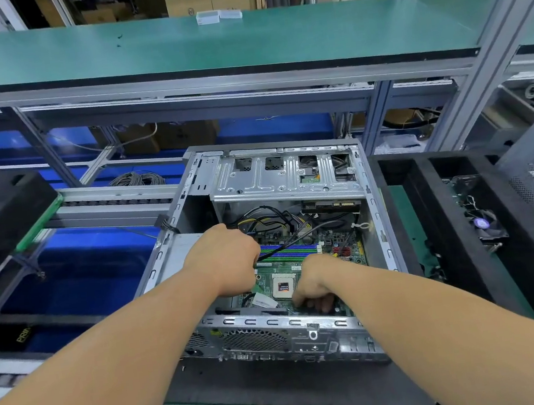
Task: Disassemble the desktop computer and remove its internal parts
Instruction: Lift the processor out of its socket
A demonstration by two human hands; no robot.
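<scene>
Fingers of the right hand (311,290) curl onto the near edge of the motherboard (301,265) inside the open computer case (286,330) on the bench; whether they grip anything I cannot tell. Beyond, the left hand (229,258) seems closed on black cables (285,245) over the RAM slots (291,253). Pulling hard could bend a connector or flex the board, still seated near the exposed CPU (282,286).

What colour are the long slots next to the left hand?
The slots are blue and green stripes, seen in the head view.

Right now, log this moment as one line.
case open | left hand at cables | right hand on motherboard near edge
</scene>
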